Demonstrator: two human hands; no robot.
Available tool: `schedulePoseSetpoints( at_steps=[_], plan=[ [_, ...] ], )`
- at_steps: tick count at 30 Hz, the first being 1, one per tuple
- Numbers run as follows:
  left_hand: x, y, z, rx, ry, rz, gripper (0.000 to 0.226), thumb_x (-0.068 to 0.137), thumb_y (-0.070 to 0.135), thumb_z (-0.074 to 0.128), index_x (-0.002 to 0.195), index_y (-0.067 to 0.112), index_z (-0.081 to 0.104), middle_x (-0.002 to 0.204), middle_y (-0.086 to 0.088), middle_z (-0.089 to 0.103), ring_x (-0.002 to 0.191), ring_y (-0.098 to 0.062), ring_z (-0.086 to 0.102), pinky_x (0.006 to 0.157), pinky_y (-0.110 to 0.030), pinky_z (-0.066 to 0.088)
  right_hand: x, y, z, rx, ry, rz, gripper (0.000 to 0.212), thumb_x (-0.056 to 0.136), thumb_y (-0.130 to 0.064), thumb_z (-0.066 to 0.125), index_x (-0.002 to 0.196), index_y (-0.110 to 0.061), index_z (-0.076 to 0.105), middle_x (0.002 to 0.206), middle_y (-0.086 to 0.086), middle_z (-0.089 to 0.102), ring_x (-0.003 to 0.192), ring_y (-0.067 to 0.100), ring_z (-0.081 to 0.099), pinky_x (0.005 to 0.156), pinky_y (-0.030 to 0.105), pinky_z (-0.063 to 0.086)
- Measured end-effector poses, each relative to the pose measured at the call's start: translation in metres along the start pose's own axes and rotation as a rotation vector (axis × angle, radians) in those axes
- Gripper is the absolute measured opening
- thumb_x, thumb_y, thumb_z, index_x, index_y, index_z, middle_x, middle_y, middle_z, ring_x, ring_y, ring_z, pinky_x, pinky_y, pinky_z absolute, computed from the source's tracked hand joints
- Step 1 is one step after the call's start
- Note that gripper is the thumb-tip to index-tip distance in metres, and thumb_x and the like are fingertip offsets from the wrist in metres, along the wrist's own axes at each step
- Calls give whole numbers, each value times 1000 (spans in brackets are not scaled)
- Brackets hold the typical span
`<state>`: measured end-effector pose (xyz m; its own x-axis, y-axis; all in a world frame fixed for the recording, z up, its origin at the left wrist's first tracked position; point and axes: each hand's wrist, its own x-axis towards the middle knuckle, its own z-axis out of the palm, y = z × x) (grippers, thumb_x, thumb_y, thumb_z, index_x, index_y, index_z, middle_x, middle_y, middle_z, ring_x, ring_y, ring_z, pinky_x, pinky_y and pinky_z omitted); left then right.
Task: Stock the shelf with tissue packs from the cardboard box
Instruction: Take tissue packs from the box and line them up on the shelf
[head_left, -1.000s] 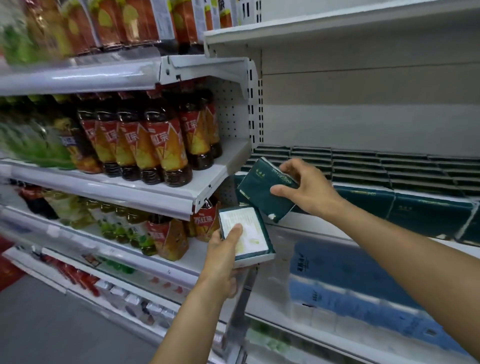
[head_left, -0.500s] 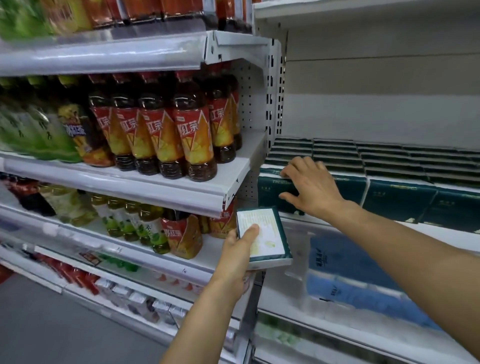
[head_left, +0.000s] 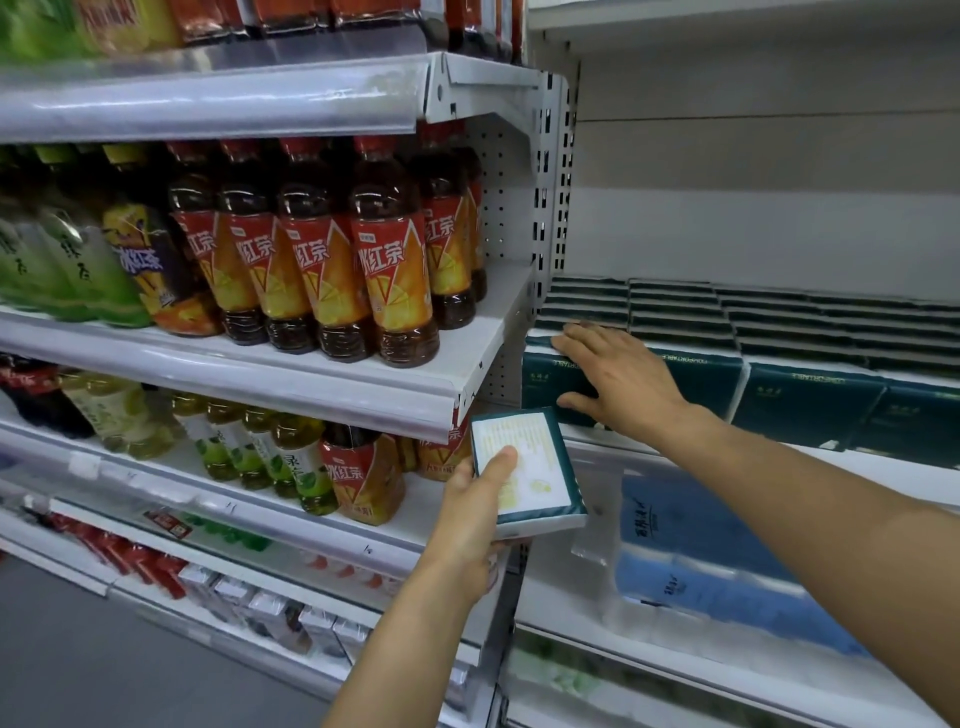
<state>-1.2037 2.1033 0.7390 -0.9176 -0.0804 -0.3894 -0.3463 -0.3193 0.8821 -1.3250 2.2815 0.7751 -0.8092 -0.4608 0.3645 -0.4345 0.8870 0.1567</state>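
1. Two hands in view. Right hand lies flat with straight, spread fingers on the front-left tissue pack of the shelf row, fingertips over its top edge, thumb against its front face.
2. Left hand grips a loose tissue pack from below, thumb pressed on its pale label face; pack is tilted, at about 7 o'clock from the right hand, just beside the shelf edge and apart from the row.
3. Dark green stocked packs run toward 3 o'clock along the tissue shelf, more rows behind them.
4. Blue wrapped packs sit on the shelf below, at 5 o'clock, blurred.
5. Red-and-orange tea bottles stand at 10 o'clock on the neighbouring shelf, green bottles further toward 9 o'clock.
6. Cardboard box not in view.
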Motion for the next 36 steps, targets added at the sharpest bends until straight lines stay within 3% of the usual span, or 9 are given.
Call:
schedulePoseSetpoints(
  at_steps=[4, 7, 10, 13, 17, 21, 25, 30, 36],
  plan=[
    [-1, 0, 0, -4, -15, -2, 34, 98, 34, 62, 130, 23, 56, 104, -4, 75, 89, -19, 70, 72, -33, 51, -1, 3, 1, -48, 45, -20, 61, 94, -54, 46, 144, -19, 42, 152, 6, 40, 141, 26, 34, 118, 46, 19],
    [-2, 0, 1, -9, -30, 1, 34, 99, 33, 61, 131, 22, 56, 105, -5, 74, 89, -19, 70, 69, -32, 51, -9, 4, -2, 39, 189, -44, 51, 97, -45, 35, 135, -16, 53, 141, 6, 52, 132, 26, 45, 115, 44, 25],
    [-3, 1, 4, -22, -52, -11, 30, 99, 32, 60, 128, 22, 57, 104, -6, 74, 89, -21, 70, 69, -33, 53, -20, 4, -12, 70, 349, -135, 30, 94, -22, 50, 119, -13, 61, 120, 6, 60, 110, 27, 55, 97, 42, 40],
    [-2, 2, 7, -65, -69, -46, 25, 98, 32, 62, 120, 22, 58, 104, -9, 74, 93, -25, 70, 74, -37, 55, -33, 9, -17, 2, 337, -210, 48, 77, -2, 68, 122, -13, 58, 119, 6, 59, 108, 26, 53, 85, 39, 46],
    [0, 6, 14, -74, -101, -42, 26, 96, 31, 64, 117, 17, 63, 104, -13, 76, 95, -29, 70, 89, -45, 54, -57, 12, -22, 45, 204, -325, 73, 71, -23, 78, 136, -24, 44, 136, 2, 50, 121, 24, 47, 88, 40, 48],
    [-1, 7, 21, -95, -184, -91, 34, 94, 35, 65, 122, 15, 63, 106, -14, 76, 97, -30, 70, 83, -42, 54, -76, 3, -25, 88, 212, -402, 63, 73, -29, 76, 130, -29, 50, 144, -4, 48, 129, 22, 43, 89, 36, 42],
    [-5, 5, 26, -176, -197, -116, 41, 99, 50, 50, 115, 15, 66, 103, -16, 73, 88, -28, 66, 74, -39, 52, -88, 5, -37, 386, 135, -241, 38, 80, -30, 66, 117, -29, 63, 122, -13, 62, 113, 11, 54, 86, 35, 46],
    [-4, 5, 29, -173, -204, 21, 51, 101, 59, 38, 125, 22, 65, 121, -9, 72, 120, -27, 60, 104, -53, 45, -97, 3, -55, 1118, -109, 179, 15, 85, -17, 74, 97, -21, 66, 92, -9, 71, 82, 3, 65, 66, 14, 46],
    [-5, 4, 37, -106, -279, 36, 67, 87, 69, 44, 131, 21, 60, 123, -8, 71, 118, -28, 65, 105, -50, 48, -106, 12, -55, 1255, -202, 362, 24, 85, -36, 73, 102, -18, 71, 98, 2, 74, 92, 21, 69, 78, 41, 51]
  ],
)
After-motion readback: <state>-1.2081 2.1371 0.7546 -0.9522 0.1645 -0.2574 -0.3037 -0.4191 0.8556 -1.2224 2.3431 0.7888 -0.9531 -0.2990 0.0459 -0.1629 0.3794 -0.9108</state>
